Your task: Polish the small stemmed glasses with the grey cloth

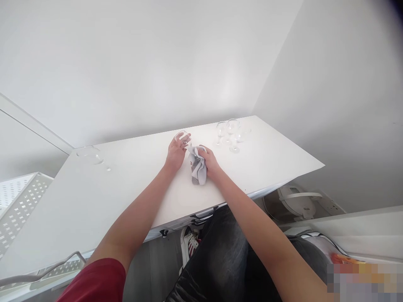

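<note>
My left hand [176, 152] is wrapped round a clear stemmed glass [182, 136] above the white table [132, 184]. My right hand [210, 162] grips a crumpled grey cloth [197, 167], which hangs down from the glass between both hands. The lower part of the glass is hidden by the cloth and my fingers.
Three clear stemmed glasses [231, 133] stand together at the table's far right. Another glass [90, 154] lies at the far left. A perforated white metal rack [19, 201] is on the left. A white appliance [297, 202] sits on the floor beyond the right edge.
</note>
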The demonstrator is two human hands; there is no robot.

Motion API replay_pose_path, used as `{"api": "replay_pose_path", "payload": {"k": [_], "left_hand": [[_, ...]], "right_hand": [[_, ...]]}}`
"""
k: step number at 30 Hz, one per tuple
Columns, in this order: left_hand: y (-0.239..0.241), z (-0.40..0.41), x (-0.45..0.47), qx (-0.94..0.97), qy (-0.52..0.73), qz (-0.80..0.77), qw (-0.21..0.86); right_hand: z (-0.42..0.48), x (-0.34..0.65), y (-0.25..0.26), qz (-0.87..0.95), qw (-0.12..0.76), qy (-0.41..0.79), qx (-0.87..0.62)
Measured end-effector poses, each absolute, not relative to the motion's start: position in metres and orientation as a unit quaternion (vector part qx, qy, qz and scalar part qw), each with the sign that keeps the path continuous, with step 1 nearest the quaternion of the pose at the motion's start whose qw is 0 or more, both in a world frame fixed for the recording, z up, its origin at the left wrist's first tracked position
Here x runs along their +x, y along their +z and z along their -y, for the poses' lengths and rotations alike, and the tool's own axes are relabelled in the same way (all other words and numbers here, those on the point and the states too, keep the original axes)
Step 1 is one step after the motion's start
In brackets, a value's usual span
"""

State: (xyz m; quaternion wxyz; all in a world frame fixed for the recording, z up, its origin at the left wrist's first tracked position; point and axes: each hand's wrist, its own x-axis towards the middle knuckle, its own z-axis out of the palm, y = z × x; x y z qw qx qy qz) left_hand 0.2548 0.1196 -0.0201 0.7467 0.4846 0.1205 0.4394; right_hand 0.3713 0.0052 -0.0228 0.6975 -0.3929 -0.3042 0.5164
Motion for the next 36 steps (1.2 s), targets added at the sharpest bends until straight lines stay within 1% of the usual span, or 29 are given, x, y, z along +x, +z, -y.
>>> {"api": "replay_pose_path", "payload": {"k": [5,10,16,20,22,24,29,32,34,36], "left_hand": [[-0.022,-0.125,0.252,0.454,0.476,-0.13,0.742],[-0.027,-0.129,0.255,0.424,0.475,-0.148,0.757],[-0.021,-0.121,0.256,0.483,0.465,-0.116,0.732],[-0.02,-0.119,0.256,0.532,0.464,-0.09,0.703],[-0.02,-0.119,0.256,0.545,0.458,-0.075,0.698],[-0.02,-0.119,0.255,0.548,0.452,-0.059,0.701],[-0.021,-0.119,0.255,0.54,0.427,-0.053,0.723],[-0.023,-0.123,0.254,0.51,0.44,-0.074,0.736],[-0.024,-0.126,0.253,0.499,0.452,-0.081,0.735],[-0.024,-0.128,0.251,0.51,0.442,-0.084,0.733]], "right_hand": [[-0.005,0.369,-0.022,0.301,0.716,0.518,-0.359],[-0.009,0.375,-0.028,0.263,0.755,0.461,-0.386],[-0.017,0.381,-0.034,0.159,0.808,0.38,-0.42],[-0.023,0.379,-0.036,0.15,0.823,0.373,-0.402],[-0.025,0.378,-0.038,0.178,0.811,0.372,-0.414],[-0.025,0.378,-0.041,0.221,0.79,0.346,-0.455],[-0.014,0.38,-0.042,0.314,0.697,0.176,-0.621],[-0.008,0.377,-0.037,0.399,0.632,0.109,-0.655],[-0.009,0.373,-0.037,0.46,0.591,0.127,-0.65],[-0.012,0.368,-0.038,0.501,0.56,0.203,-0.628]]}}
